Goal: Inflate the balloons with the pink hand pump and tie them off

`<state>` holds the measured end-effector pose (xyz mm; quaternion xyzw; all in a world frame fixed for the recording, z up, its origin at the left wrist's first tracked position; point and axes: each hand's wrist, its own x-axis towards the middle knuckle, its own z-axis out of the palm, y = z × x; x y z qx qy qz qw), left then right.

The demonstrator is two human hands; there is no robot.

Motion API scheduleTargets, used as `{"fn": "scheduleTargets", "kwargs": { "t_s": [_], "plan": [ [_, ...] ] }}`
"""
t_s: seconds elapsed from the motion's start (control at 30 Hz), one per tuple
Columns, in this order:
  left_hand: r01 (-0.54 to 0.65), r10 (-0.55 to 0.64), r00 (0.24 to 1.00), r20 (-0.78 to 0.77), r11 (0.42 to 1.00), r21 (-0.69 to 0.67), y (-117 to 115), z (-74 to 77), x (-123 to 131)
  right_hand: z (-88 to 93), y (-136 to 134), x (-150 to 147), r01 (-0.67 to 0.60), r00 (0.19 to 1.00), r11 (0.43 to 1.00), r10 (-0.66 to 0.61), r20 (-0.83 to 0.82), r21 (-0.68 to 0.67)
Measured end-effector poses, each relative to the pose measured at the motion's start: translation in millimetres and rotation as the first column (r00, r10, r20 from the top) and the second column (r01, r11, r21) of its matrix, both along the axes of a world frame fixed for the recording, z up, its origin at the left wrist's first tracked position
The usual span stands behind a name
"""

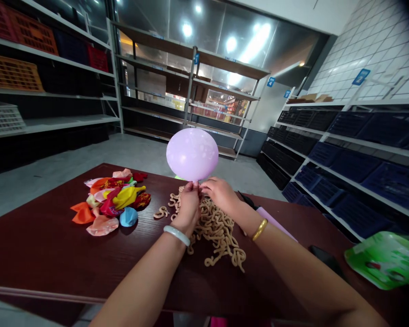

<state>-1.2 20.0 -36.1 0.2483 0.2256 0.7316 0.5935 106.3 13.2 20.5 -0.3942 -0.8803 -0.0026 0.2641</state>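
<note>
An inflated light purple balloon (192,154) stands upright above the far part of the table, its neck pointing down. My left hand (190,203) is closed in a pinch on the balloon's neck. Fingers curled, my right hand (220,193) meets it from the right at the same neck; its fingertips are partly hidden. Below both hands lies a pile of tan, curly, cord-like pieces (221,231), with a small separate clump (161,212) to the left. A heap of limp balloons (114,197) in several colours rests farther left.
The dark brown table (132,263) carries a green plastic pouch (385,261), a dark flat object (325,259) and a lilac flat item (276,222) on the right. Shelving with dark blue crates (352,168) stands right; more shelves (191,81) stand behind and left.
</note>
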Motion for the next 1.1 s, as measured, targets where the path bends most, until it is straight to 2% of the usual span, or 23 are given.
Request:
{"fn": "scheduleTargets", "kwargs": {
  "t_s": [0.1,0.2,0.27,0.37,0.53,0.63,0.77,0.87,0.97,1.03,1.1],
  "plan": [
    [-0.005,0.005,1.0,0.02,1.0,-0.024,1,1.8,-3,-2.8,1,6,-0.006,0.981,0.995,-0.013,-0.194,-0.099],
    [-0.028,0.028,0.999,-0.039,1.0,0.007,2,1.4,-5,-1.2,2,12,0.095,0.963,0.987,-0.123,-0.24,-0.127],
    [-0.042,0.042,0.993,-0.114,0.999,0.006,2,-0.8,-6,3.8,1,16,0.149,0.97,0.987,-0.159,-0.185,-0.069],
    [-0.049,0.043,0.98,-0.194,0.998,-0.026,2,-4.4,-7,14.4,-3,18,0.199,0.98,0.977,-0.199,-0.008,0.079],
    [0.02,-0.029,0.986,-0.162,0.998,-0.06,-1,-1.7,-6,22.5,-14,7,0.162,0.917,0.959,-0.233,0.324,0.232],
    [0.081,-0.095,0.981,-0.169,0.993,-0.086,-6,2.5,-2,17.5,-18,-1,0.142,0.875,0.944,-0.261,0.408,0.298],
    [0.072,-0.094,0.975,-0.203,0.991,-0.115,-10,3.5,3,11.3,-18,-1,0.146,0.863,0.944,-0.268,0.429,0.297],
    [0.083,-0.105,0.972,-0.213,0.991,-0.108,-10,2.5,6,15.0,-8,3,0.162,0.927,0.964,-0.221,0.302,0.21],
    [0.134,-0.152,0.968,-0.201,0.986,-0.1,-11,2.9,8,23.9,6,-2,0.168,0.986,0.986,-0.168,0.004,-0.021],
    [0.183,-0.198,0.965,-0.174,0.978,-0.096,-10,4.5,7,30.2,12,-10,0.043,0.966,0.97,-0.101,-0.238,-0.238],
    [0.226,-0.237,0.962,-0.137,0.97,-0.09,-10,6.9,4,35.3,13,-18,-0.174,0.887,0.904,-0.03,-0.461,-0.392]
  ]
}}
